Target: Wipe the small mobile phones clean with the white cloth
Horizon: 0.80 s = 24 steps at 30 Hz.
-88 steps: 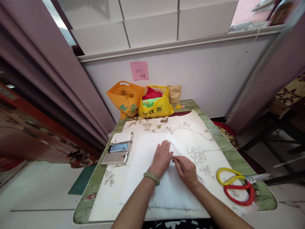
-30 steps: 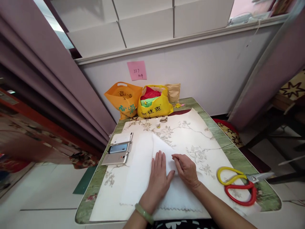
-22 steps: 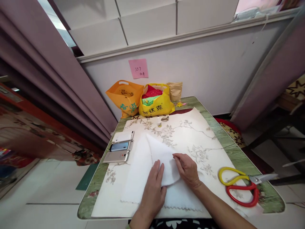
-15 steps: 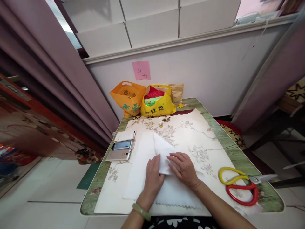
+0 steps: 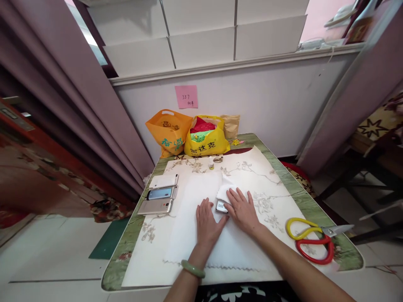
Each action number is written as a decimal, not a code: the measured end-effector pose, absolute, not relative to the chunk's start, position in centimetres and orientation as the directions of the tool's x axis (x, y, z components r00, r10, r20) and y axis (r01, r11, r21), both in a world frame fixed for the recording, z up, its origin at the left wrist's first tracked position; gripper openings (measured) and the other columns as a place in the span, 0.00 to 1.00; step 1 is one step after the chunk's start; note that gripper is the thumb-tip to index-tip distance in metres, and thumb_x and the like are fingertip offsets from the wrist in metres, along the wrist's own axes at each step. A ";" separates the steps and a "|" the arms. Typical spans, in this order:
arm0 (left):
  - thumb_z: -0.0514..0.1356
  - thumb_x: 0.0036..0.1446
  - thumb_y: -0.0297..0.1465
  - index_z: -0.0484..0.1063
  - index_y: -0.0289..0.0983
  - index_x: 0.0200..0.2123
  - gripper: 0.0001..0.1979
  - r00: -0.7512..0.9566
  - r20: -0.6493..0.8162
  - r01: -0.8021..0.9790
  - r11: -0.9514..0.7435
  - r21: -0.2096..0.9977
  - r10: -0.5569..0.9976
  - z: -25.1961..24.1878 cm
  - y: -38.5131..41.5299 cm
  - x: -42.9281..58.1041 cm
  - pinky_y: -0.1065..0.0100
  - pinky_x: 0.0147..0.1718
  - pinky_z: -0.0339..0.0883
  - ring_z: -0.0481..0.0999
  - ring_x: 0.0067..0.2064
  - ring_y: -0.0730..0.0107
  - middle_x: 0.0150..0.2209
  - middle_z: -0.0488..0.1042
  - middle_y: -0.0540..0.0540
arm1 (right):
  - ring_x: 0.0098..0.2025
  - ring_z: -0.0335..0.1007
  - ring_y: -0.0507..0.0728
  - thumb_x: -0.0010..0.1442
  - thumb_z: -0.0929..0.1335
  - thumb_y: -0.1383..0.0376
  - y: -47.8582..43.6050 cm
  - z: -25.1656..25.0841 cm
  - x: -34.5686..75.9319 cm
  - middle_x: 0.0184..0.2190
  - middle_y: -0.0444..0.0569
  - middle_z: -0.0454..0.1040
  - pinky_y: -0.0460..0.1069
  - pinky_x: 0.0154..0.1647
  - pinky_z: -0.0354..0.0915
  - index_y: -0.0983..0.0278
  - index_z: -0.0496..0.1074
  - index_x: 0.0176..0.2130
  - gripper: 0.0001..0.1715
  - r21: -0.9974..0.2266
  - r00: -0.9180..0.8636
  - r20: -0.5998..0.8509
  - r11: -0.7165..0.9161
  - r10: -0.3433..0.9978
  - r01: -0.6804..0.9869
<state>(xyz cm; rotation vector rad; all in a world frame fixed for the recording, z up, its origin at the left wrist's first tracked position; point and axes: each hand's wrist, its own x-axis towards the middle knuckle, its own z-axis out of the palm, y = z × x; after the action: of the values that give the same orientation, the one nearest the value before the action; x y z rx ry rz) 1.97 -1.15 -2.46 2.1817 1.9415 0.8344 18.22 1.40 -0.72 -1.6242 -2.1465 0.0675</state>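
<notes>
A white cloth (image 5: 189, 235) with a zigzag front edge lies over a flowered sheet (image 5: 267, 184) on the table. My left hand (image 5: 208, 222) rests flat on the cloth, fingers stretched out. My right hand (image 5: 242, 209) lies flat beside it, fingers spread, pressing a folded-over corner of the cloth (image 5: 224, 188). Between the two hands a small light object with a dotted grille (image 5: 221, 206) peeks out from under the folded corner. A green bangle (image 5: 192, 268) circles my left wrist.
Three phones (image 5: 160, 193) lie in a row at the left of the table. Red-and-yellow scissors (image 5: 311, 239) sit at the right. An orange bag (image 5: 168, 132), a yellow bag (image 5: 206, 138), a brown pouch (image 5: 231, 126) and a small bottle (image 5: 211, 164) stand at the back.
The raised cloth corner has been folded down further away and my right hand now presses it. My left hand moved off the fold, and a small grilled object now shows between the hands.
</notes>
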 end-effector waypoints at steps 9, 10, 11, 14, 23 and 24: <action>0.61 0.53 0.38 0.60 0.34 0.55 0.28 0.081 0.337 0.918 -0.202 0.342 0.938 -2.9 -1.1 2.0 0.42 0.61 0.51 0.58 0.64 0.48 0.61 0.63 0.32 | 0.67 0.50 0.61 0.68 0.59 0.51 -0.9 0.0 19.4 0.64 0.47 0.60 0.69 0.66 0.28 0.51 0.50 0.67 0.31 -0.288 -0.587 0.292 0.655 0.755 0.699; 0.61 0.53 0.39 0.60 0.34 0.55 0.29 0.086 0.339 0.920 -0.205 0.333 0.937 -3.0 -1.1 2.0 0.41 0.61 0.51 0.58 0.64 0.48 0.60 0.63 0.32 | 0.66 0.52 0.61 0.68 0.59 0.51 -1.1 0.0 19.5 0.64 0.46 0.60 0.70 0.66 0.29 0.50 0.50 0.66 0.31 -0.292 -0.593 0.292 0.661 0.750 0.691; 0.60 0.53 0.40 0.60 0.34 0.55 0.29 0.089 0.342 0.923 -0.207 0.325 0.936 -3.0 -1.2 2.0 0.41 0.61 0.51 0.58 0.64 0.48 0.60 0.63 0.32 | 0.66 0.53 0.60 0.68 0.59 0.52 -1.0 0.0 19.6 0.63 0.45 0.61 0.70 0.66 0.30 0.48 0.51 0.66 0.29 -0.296 -0.588 0.291 0.656 0.754 0.695; 0.57 0.56 0.44 0.61 0.33 0.54 0.28 0.091 0.359 0.926 -0.212 0.312 0.929 -2.7 -1.2 2.3 0.41 0.61 0.52 0.58 0.64 0.47 0.60 0.63 0.30 | 0.65 0.55 0.59 0.69 0.57 0.53 1.0 -0.2 19.7 0.62 0.42 0.62 0.70 0.66 0.32 0.44 0.53 0.64 0.26 -0.297 -0.526 0.276 0.591 0.805 0.750; 0.55 0.58 0.46 0.62 0.34 0.52 0.25 0.074 0.339 0.910 -0.202 0.363 0.938 -2.4 -1.3 2.2 0.44 0.62 0.51 0.58 0.64 0.51 0.59 0.64 0.33 | 0.68 0.48 0.65 0.68 0.57 0.52 3.2 -0.7 18.9 0.62 0.49 0.63 0.74 0.65 0.27 0.56 0.56 0.65 0.29 -0.223 -0.291 0.322 0.371 0.901 0.901; 0.56 0.57 0.47 0.62 0.35 0.52 0.26 0.068 0.334 0.905 -0.199 0.377 0.940 -2.3 -1.2 2.2 0.44 0.62 0.51 0.58 0.64 0.51 0.59 0.64 0.33 | 0.68 0.48 0.65 0.68 0.58 0.53 2.4 -0.7 19.0 0.62 0.49 0.63 0.73 0.65 0.27 0.56 0.57 0.65 0.28 -0.217 -0.302 0.342 0.387 0.890 0.896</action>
<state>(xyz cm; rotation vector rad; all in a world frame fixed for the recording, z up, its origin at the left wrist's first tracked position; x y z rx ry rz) 2.19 -1.22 -2.34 2.2441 1.9436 0.7945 18.98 2.45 -0.66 -1.5419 -2.2470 -0.0211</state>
